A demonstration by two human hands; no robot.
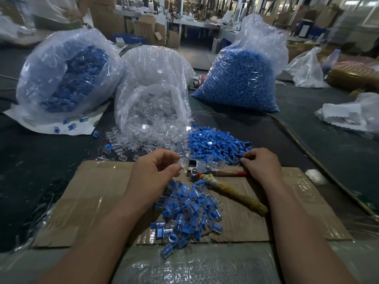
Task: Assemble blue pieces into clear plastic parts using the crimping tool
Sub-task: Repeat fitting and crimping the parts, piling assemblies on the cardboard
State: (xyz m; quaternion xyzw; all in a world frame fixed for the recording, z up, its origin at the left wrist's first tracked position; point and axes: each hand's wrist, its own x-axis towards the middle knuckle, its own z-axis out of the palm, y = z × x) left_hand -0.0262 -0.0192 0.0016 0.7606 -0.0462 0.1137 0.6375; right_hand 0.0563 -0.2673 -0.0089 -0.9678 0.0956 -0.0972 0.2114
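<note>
Handling: clear plastic part point(182, 163) small, light, rigid, thin-walled, probably slick; best pinched by flat side walls, opening left free. Blue pieces point(217, 142) light, stiff, heaped on table point(41, 160) just beyond right hand point(260, 163). Left hand point(155, 171): fingers curled, thumb and fingertips pinching clear plastic part above cardboard point(98, 191). Right hand: fingers curled at edge of blue heap; whether piece caught, cannot tell. Crimping tool point(205, 172) lies unheld between hands, wrapped handles toward right forearm. Assembled pile point(188, 214) between wrists.
</note>
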